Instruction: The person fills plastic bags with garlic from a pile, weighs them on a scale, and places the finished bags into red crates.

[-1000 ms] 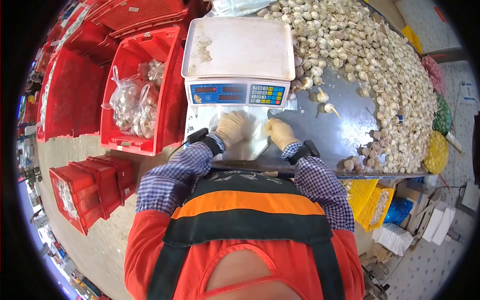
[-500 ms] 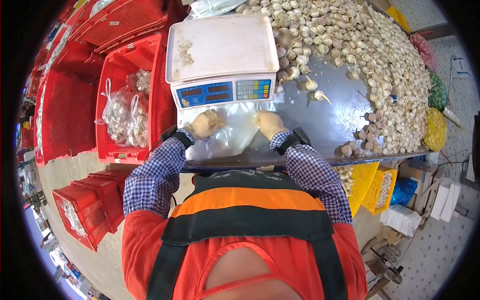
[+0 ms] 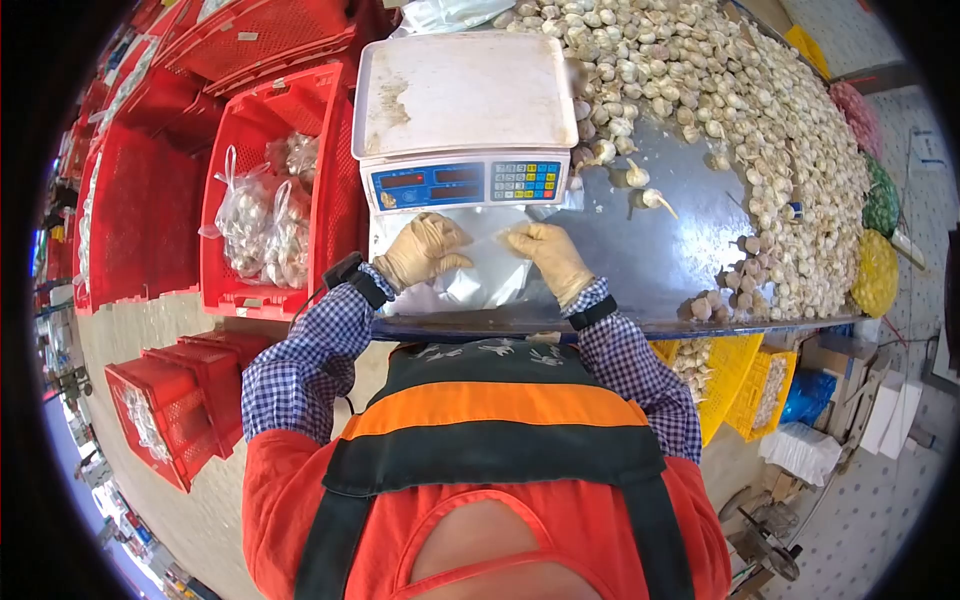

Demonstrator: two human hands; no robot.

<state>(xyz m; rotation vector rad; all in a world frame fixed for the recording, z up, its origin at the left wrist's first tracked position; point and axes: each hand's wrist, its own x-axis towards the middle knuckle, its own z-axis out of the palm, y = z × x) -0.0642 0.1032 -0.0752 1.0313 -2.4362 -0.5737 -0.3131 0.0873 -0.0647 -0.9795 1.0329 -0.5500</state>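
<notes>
We are working at the near edge of a grey metal table (image 3: 650, 262), and a clear plastic bag (image 3: 482, 287) is lying flat on it, right in front of the weighing scale (image 3: 465, 95) and just past our apron. Our left hand (image 3: 420, 252) is resting on the bag's upper left part with the fingers bent. We cannot tell whether it is gripping the film or only pressing on it. Our right hand (image 3: 552, 258) is sitting at the bag's upper right, and its fingertips are pinching together on the top edge of the film. The two hands are lying apart, with the middle of the bag showing between them.

Both hands are wearing thin, pale yellow gloves that are wrinkling at the knuckles, and a black band is circling each wrist above checked sleeves. The table is showing a smooth, dull sheen. The scale is carrying a flat, scuffed white tray over a blue panel of keys.

The bag is looking thin, glossy and see-through, creasing softly and catching white glare, and it is appearing flat, with nothing showing inside it.

A broad heap of papery white garlic (image 3: 720, 90) is covering the far and right side of the table. A red slatted crate (image 3: 330, 180) is standing to the left of the scale, holding knotted bags of garlic (image 3: 262, 215).
</notes>
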